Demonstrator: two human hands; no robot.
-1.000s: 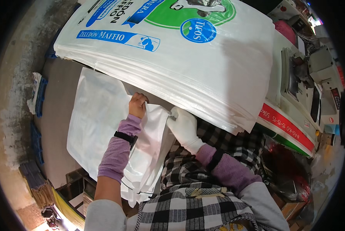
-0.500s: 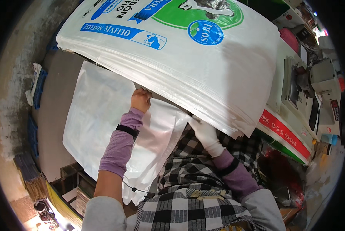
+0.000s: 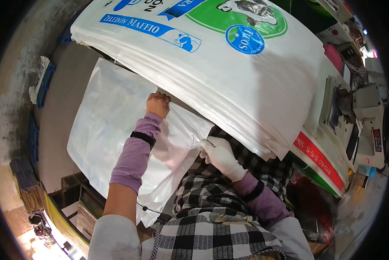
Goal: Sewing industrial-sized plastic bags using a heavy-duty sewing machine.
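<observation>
A translucent white plastic bag (image 3: 112, 117) hangs and spreads in front of me, its lower end by my lap. My left hand (image 3: 158, 104), bare with a purple sleeve below it, is closed on the bag's upper edge. My right hand (image 3: 220, 156) wears a white glove and pinches the bag's right edge, where folds gather at the fingers. Just beyond both hands lies a thick stack of white printed woven sacks (image 3: 246, 99), with blue and green pictures of cows on the top one. The fingertips of the left hand are partly hidden.
At the right stands a pale sewing machine (image 3: 368, 112), beside a sack with a red band (image 3: 318, 160). Red material in clear plastic (image 3: 309, 199) lies below that. A dark frame (image 3: 79, 195) stands at lower left, near bundled sacks (image 3: 27, 182). Blue objects (image 3: 45, 86) lie along the left wall.
My right hand has come down and left, drawing the bag's right edge with it away from the sack stack. My left hand keeps its grip. The view has shifted slightly.
</observation>
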